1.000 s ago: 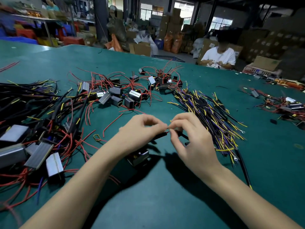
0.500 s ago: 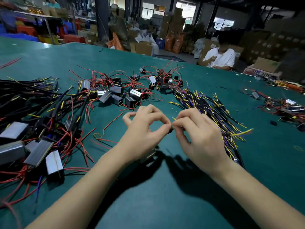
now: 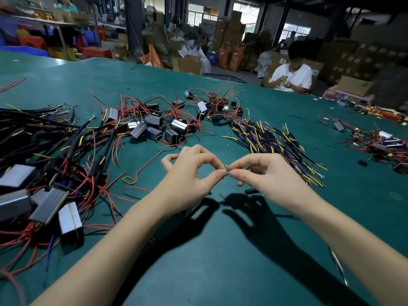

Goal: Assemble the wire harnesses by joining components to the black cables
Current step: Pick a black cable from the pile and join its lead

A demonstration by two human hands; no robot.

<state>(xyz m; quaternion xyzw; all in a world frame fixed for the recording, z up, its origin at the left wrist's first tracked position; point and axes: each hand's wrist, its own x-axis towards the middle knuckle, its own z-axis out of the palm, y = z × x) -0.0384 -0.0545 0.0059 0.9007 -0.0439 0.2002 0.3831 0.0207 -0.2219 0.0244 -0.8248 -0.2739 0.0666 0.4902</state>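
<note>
Surface: green table (image 3: 220, 272), wide, matte. Room: warehouse with stacked cartons (image 3: 229, 34), shelving at the back left, and one seated person (image 3: 292, 77) in a white shirt at the far edge.

Hands: two. Left hand (image 3: 189, 175) and right hand (image 3: 267, 175) meet fingertip to fingertip above the table, each pinching a small wire end (image 3: 227, 171) between thumb and forefinger; what the piece is is too small to tell.

Cables (image 3: 271, 142): one heap, black with yellow and purple leads, just beyond the right hand; too many to count. A second black heap lies far left.

Modules (image 3: 152, 129): grey boxes with red wires in one loose cluster mid-table; more at left.
</note>
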